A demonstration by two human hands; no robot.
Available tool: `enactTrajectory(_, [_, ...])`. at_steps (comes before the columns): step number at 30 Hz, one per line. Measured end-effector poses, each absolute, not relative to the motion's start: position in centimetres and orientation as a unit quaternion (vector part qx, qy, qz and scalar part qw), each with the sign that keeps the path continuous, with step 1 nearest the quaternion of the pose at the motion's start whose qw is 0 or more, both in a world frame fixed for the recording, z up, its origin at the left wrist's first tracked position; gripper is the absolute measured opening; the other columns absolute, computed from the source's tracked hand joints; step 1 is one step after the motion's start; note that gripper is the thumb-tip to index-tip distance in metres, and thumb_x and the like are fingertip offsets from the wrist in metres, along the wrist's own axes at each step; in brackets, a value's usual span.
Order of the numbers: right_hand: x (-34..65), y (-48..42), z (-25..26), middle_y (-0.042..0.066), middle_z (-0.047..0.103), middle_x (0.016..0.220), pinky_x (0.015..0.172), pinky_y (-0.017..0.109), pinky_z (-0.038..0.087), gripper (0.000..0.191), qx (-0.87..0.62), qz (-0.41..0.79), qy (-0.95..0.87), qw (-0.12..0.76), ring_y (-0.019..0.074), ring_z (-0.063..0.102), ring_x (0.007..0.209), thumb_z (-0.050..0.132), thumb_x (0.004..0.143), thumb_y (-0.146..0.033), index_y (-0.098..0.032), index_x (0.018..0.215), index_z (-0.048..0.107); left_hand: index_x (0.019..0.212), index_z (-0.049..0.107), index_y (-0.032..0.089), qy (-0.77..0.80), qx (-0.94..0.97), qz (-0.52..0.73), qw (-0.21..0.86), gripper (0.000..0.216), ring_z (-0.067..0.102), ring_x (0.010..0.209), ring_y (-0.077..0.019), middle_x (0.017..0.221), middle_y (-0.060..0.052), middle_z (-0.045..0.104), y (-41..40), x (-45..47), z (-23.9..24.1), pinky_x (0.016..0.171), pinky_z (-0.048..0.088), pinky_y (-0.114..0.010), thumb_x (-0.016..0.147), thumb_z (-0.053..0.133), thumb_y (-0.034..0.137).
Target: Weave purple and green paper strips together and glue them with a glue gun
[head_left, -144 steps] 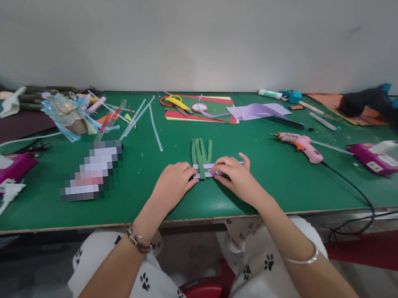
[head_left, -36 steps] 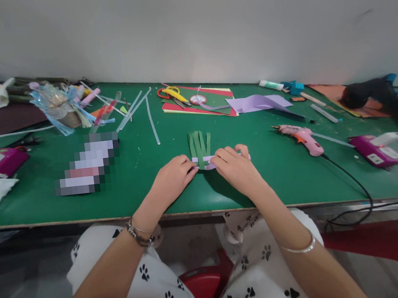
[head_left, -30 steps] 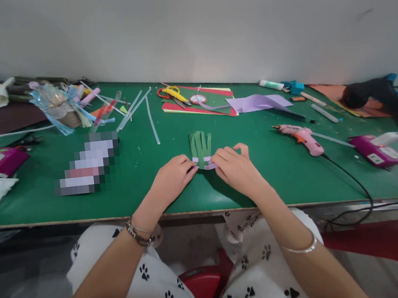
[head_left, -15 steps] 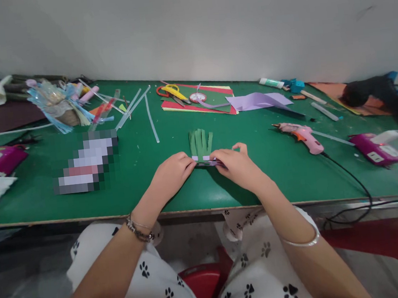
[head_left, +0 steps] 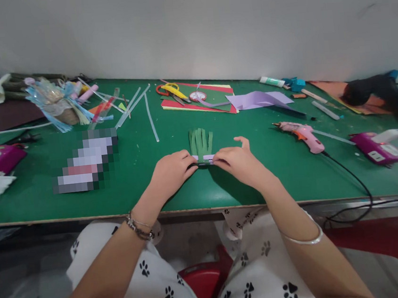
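Several green paper strips (head_left: 201, 141) stand side by side in front of me, their tops fanned out a little. Across their lower part runs a purple paper strip (head_left: 207, 157), woven or laid over them. My left hand (head_left: 175, 171) pinches the left end of the purple strip between thumb and fingers. At the right end, my right hand (head_left: 238, 163) pinches it too, with its little finger raised. The fingertips hide both ends of the strip.
Scissors (head_left: 175, 92), red sheets (head_left: 202, 109) and purple paper (head_left: 259, 99) lie at the back. To the right are a pink glue gun (head_left: 300, 136) and a purple power socket (head_left: 378, 149). A blurred-out flat object (head_left: 86, 163) lies left; glue sticks (head_left: 151, 118) lie behind it.
My right hand has shifted slightly right along the purple strip, so more of the strip shows between my hands. The left hand has barely moved.
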State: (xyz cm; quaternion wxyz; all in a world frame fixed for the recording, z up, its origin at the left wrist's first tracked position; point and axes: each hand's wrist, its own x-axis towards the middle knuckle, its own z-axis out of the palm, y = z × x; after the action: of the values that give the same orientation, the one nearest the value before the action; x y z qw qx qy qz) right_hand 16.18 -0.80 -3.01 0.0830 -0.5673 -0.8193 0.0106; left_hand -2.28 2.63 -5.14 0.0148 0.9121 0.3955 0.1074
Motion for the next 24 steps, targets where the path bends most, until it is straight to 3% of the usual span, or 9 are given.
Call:
enactTrajectory(11, [16.11,-0.84,-2.97,-0.004,0.066,0.071,0.093,0.042,0.014,0.015,-0.573,0.018,-0.813,0.106,0.011,0.058,0.067,0.048,0.083,-0.014,-0.021,0.075,0.059,0.083,0.066,0.017,0.387,0.912,0.136,0.007,0.021,0.06,0.073,-0.0172,0.081,-0.003,0.065,2.87,-2.43,-5.31,0.057,0.038,-0.025,0.088,0.048,0.027])
enactTrajectory(17, [16.21,-0.73,-2.91,-0.003,0.068,0.072,0.092,0.042,0.014,0.02,-0.56,0.018,-0.822,0.102,0.0124,0.059,0.068,0.044,0.086,-0.016,-0.02,0.073,0.059,0.097,0.061,0.017,0.352,0.913,0.208,-0.009,0.018,0.06,0.067,-0.015,0.086,-0.002,0.065,2.78,-2.59,-5.55,0.053,0.038,-0.023,0.085,0.053,0.027])
enactTrajectory(24, [16.29,-0.85,-2.97,-0.002,0.069,0.075,0.092,0.042,0.015,0.021,-0.552,0.028,-0.826,0.114,0.0127,0.06,0.069,0.044,0.087,-0.019,-0.02,0.075,0.061,0.091,0.061,0.016,0.261,0.925,0.274,-0.039,0.027,0.058,0.065,-0.0152,0.07,-0.002,0.063,2.79,-2.64,-5.89,0.058,0.041,-0.024,0.092,0.037,0.027])
